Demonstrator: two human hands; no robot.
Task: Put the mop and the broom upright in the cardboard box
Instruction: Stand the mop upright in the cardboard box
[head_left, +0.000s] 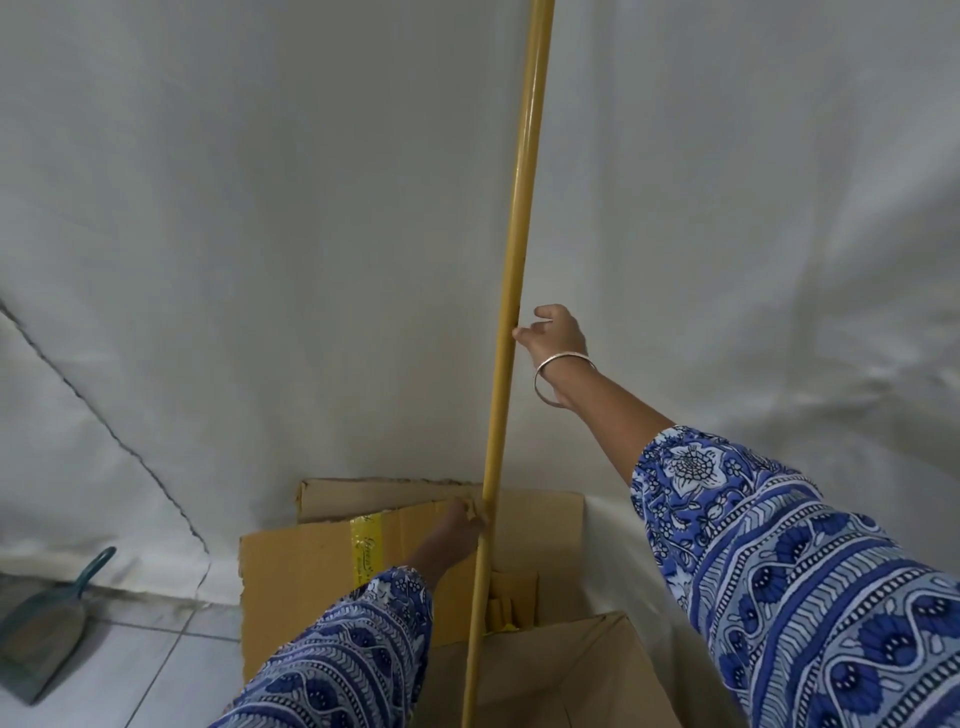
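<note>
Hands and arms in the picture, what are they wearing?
Both arms wear loose long sleeves in blue and white, printed with flowers, wavy bands and dotted stripes. The right hand is bare, with one thin silver bangle round the wrist. The left hand is bare too, with no jewellery showing.

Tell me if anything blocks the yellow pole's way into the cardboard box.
Nothing visible does. The yellow pole already runs down into the open cardboard box, near upright. The right hand touches it higher up, the left hand lower, by a flap.
</note>
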